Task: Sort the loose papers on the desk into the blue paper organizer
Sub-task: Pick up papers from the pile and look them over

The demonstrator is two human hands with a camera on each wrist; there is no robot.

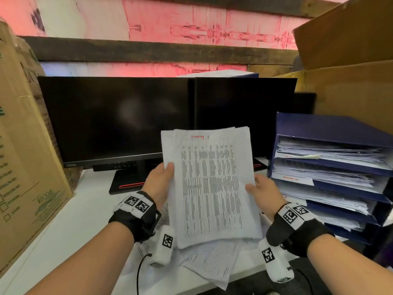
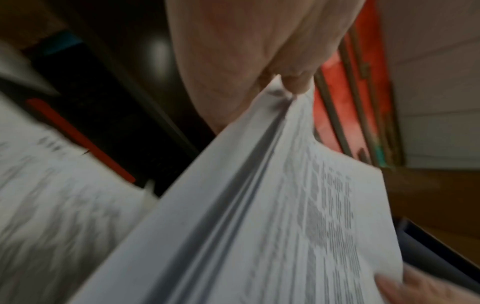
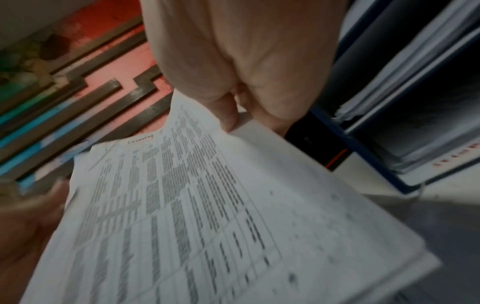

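We're holding paper stack (image 1: 210,184) upright over desk (image 1: 89,211), L hand (image 1: 158,182) + R hand (image 1: 262,191) each pinching a side edge. Light, floppy, sheets prob. sliding; we're judging mid-edge holds best. Blue organizer (image 1: 331,124) just right.

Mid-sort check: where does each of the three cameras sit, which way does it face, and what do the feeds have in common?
Head: worn on the head, looking forward and down at the desk; shows both forearms, left hand and right hand holding the paper stack, monitors behind, blue paper organizer to the right.
Left wrist: looks along the left hand's palm and thumb at the stack's edge.
Right wrist: looks along the right hand at the stack's printed top sheet, organizer beside it.
Shared: all three show the stack; head and right wrist share the organizer.
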